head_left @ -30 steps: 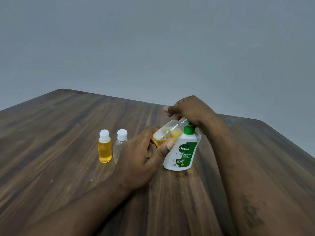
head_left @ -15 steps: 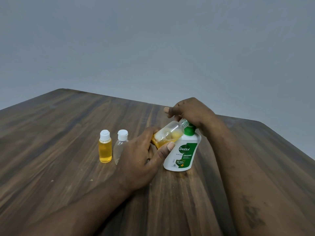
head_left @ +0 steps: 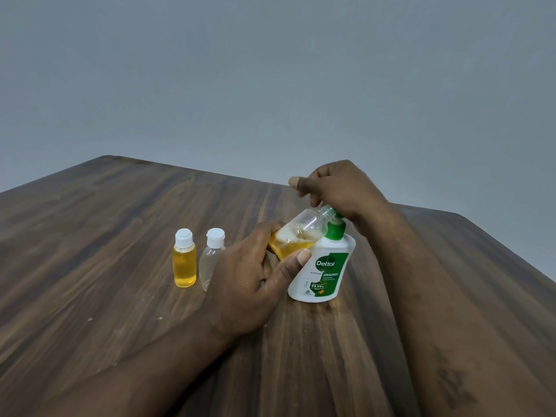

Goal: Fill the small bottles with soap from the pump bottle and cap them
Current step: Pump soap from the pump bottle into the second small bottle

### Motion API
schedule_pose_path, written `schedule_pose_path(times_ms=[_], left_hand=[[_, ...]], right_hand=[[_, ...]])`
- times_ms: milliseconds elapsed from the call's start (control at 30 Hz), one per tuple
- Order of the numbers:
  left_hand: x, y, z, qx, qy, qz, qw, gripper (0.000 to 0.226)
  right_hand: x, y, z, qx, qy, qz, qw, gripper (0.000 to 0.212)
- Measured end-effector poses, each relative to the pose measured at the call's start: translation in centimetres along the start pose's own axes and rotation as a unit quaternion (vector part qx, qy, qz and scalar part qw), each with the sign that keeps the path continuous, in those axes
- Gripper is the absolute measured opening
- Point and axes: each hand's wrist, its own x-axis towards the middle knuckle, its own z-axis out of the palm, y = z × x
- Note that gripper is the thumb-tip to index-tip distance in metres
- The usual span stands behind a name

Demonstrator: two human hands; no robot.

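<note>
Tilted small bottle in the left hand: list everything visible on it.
The small bottle is clear plastic and uncapped, with a threaded neck. It is tilted with the neck up and to the right, its mouth at the green spout of the pump bottle, just below the right hand. Amber soap pools in its lower end, roughly a third full, with foam on top. The left hand grips its lower end, thumb across the front, hiding the base. Its cap is not in view.

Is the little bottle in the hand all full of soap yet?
Not yet, only partly full. The tilted small bottle in the left hand has orange soap pooled at its lower end; the rest is clear.
</note>
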Motion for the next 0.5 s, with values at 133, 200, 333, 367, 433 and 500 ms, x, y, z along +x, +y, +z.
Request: schedule_pose_path(times_ms=[133,200,333,367,433,500], left_hand=[[-0.01,-0.12,-0.01,0.004,-0.010,-0.005,1.000,0.045],[0.07,-0.06,-0.02,0.003,-0.011,-0.005,1.000,0.045],[-0.03,0.13,0.08,0.001,-0.004,-0.001,1.000,0.048],[-0.06,0.18,0.03,0.000,-0.001,0.001,1.000,0.048],[-0.03,0.23,-0.06,-0.004,0.001,0.004,1.000,0.050],[0.05,0.19,-0.07,-0.007,-0.001,0.001,1.000,0.051]], right_hand=[[0.29,0.40,0.34,-0.007,-0.061,0.029,0.998,0.028],[0.30,0.31,0.27,-0.006,-0.045,0.022,0.999,0.029],[-0.05,0.07,-0.32,0.022,0.007,0.007,1.000,0.035],[-0.11,-0.06,-0.47,0.018,0.025,-0.006,0.999,0.037],[-0.20,-0.30,-0.62,0.007,0.049,-0.032,0.998,0.041],[-0.12,-0.22,-0.45,0.010,0.046,-0.031,0.998,0.040]])
